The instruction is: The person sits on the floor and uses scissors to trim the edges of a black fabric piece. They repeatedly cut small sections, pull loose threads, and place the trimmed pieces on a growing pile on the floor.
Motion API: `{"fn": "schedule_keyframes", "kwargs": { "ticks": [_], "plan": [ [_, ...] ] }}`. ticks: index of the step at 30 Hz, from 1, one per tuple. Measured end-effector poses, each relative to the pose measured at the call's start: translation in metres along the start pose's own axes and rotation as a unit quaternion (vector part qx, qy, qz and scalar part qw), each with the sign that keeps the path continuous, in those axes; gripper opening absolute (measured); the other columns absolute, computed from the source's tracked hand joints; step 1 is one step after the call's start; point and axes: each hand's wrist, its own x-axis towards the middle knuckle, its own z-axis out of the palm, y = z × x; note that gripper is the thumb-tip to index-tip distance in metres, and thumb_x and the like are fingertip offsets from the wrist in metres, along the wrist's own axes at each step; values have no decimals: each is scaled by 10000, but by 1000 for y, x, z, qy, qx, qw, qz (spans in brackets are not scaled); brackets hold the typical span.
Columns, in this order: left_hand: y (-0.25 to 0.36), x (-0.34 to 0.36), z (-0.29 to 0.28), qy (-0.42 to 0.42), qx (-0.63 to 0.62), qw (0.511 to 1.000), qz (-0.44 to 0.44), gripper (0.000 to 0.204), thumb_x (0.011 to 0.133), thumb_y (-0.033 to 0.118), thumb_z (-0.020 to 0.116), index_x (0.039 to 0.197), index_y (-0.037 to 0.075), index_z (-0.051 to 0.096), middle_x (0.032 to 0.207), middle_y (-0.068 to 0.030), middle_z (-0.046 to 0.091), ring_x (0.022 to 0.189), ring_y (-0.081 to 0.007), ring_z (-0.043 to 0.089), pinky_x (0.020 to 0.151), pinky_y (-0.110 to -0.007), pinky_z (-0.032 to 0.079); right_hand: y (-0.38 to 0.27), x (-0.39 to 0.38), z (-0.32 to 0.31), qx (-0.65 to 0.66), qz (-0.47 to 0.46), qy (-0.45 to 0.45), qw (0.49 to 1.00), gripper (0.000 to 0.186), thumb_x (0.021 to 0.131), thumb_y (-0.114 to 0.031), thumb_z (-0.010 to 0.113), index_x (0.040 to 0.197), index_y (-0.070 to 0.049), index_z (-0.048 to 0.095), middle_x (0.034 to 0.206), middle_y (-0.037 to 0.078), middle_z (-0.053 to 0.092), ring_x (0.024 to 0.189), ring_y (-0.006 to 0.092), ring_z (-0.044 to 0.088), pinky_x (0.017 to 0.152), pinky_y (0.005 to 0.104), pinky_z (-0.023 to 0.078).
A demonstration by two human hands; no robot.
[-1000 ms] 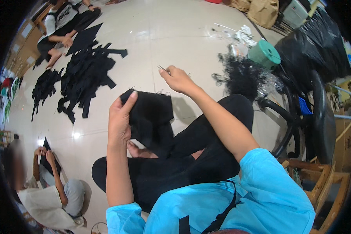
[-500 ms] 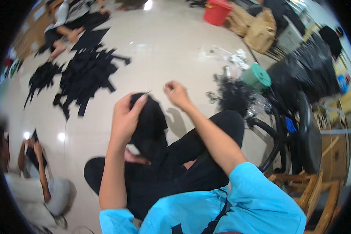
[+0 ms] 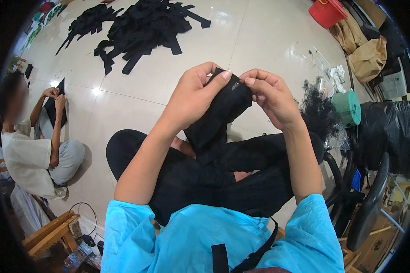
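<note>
A folded piece of black cloth (image 3: 214, 116) hangs above my crossed legs, with a small greyish mark near its upper edge. My left hand (image 3: 198, 93) grips the top of it, thumb laid over the front and fingers behind. At the cloth's upper right edge, the thumb and forefinger of my right hand (image 3: 271, 93) are pinched together, the other fingers curled beneath. Whether those fingertips also hold something tiny cannot be seen. The lower end of the cloth merges with my black trousers (image 3: 187, 195).
Black cloth strips (image 3: 146, 29) lie heaped on the tiled floor ahead. At left, a seated person (image 3: 34, 141) handles black cloth. To my right are black scraps (image 3: 316, 109), a green cylindrical container (image 3: 346, 108) and a black chair (image 3: 373, 204). A red bucket (image 3: 327, 12) stands far right.
My right hand, earlier apart from the cloth, has come to its upper right edge. My left hand has lifted and turned the cloth. The view has shifted, showing more of the person at left.
</note>
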Motion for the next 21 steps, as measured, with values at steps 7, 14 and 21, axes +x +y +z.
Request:
{"fn": "schedule_keyframes", "kwargs": {
  "ticks": [7,14,21],
  "plan": [
    [-8,2,8,15,42,999,-17,247,1082,242,636,1084,-3,666,826,-23,725,704,-46,647,635,-207,513,4,-14,5,-24,-16,24,999,166,963,-123,713,1090,-19,739,938,-1,721,872,61,632,803,223,492],
    [-13,1,13,15,46,998,31,284,1082,255,635,1021,-22,661,723,-27,687,626,-37,617,537,-193,458,8,-16,8,3,1,9,1000,98,930,-117,681,987,-42,709,888,-20,703,832,50,610,797,225,468],
    [-8,-1,11,-5,63,998,21,248,1088,253,630,1076,7,662,766,-27,716,642,-31,634,553,-185,475,9,-16,11,42,14,10,999,60,926,-113,663,942,-61,688,859,-36,678,800,42,577,774,217,430]
  ]
}}
